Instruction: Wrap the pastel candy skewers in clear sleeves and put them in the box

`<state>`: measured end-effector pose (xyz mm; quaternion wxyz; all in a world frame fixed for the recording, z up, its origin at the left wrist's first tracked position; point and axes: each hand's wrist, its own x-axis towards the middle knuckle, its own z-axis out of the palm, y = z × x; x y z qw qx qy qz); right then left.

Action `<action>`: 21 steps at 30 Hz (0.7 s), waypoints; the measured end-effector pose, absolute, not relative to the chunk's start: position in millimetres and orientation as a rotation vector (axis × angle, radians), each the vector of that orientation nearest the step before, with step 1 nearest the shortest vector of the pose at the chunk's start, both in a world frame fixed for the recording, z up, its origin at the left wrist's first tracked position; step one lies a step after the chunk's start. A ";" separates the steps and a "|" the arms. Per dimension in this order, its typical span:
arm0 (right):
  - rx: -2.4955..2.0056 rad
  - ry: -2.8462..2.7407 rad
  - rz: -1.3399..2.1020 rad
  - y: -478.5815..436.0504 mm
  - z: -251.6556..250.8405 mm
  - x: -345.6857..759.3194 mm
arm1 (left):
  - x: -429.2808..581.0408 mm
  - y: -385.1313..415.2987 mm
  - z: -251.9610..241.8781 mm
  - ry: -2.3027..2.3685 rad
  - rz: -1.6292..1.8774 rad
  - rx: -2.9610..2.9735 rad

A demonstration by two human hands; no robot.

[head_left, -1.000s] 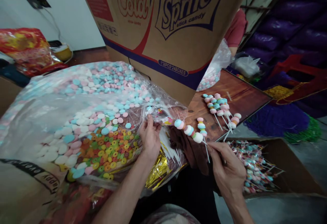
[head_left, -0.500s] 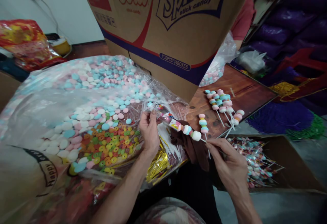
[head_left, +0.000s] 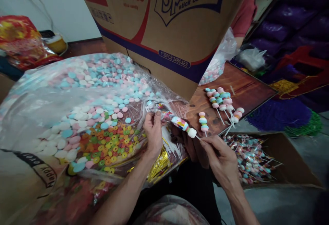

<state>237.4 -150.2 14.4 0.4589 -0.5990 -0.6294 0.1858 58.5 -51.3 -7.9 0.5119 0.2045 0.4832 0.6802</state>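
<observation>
My left hand (head_left: 153, 133) pinches the end of a small printed clear wrapper (head_left: 169, 117) beside the big bag of candy. My right hand (head_left: 218, 159) grips the white stick of a candy skewer (head_left: 189, 131), whose pastel pieces sit mostly inside that wrapper. One white piece still shows at the wrapper's mouth. A loose skewer (head_left: 203, 123) lies on the wooden table (head_left: 244, 93) just beyond, and a small heap of skewers (head_left: 223, 103) lies farther right.
A large clear bag (head_left: 51, 101) of pastel discs and coloured rings fills the left. A "Sprite stick candy" carton (head_left: 177, 23) stands behind. An open cardboard box (head_left: 259, 158) of wrapped skewers sits low right. White sticks and gold ties (head_left: 160, 165) lie under my hands. A person's red sleeve (head_left: 243, 16) shows behind.
My right hand has pushed the candy skewer leftward into the wrapper held by my left hand, so fewer pieces show outside it.
</observation>
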 end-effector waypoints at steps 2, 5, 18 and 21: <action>-1.462 -1.547 0.457 -150.6 15.4 235.0 | 58.2 -50.9 -8.8 1.138 1.658 0.542; -1.450 -1.548 0.482 -150.2 16.2 232.9 | 56.6 -49.9 -9.8 1.113 1.654 0.526; -1.413 -1.635 0.360 -147.1 13.2 222.7 | 70.5 -61.8 7.5 0.859 1.417 0.390; -1.388 -1.633 0.408 -147.4 13.0 217.6 | 75.8 -65.6 10.7 0.837 1.402 0.418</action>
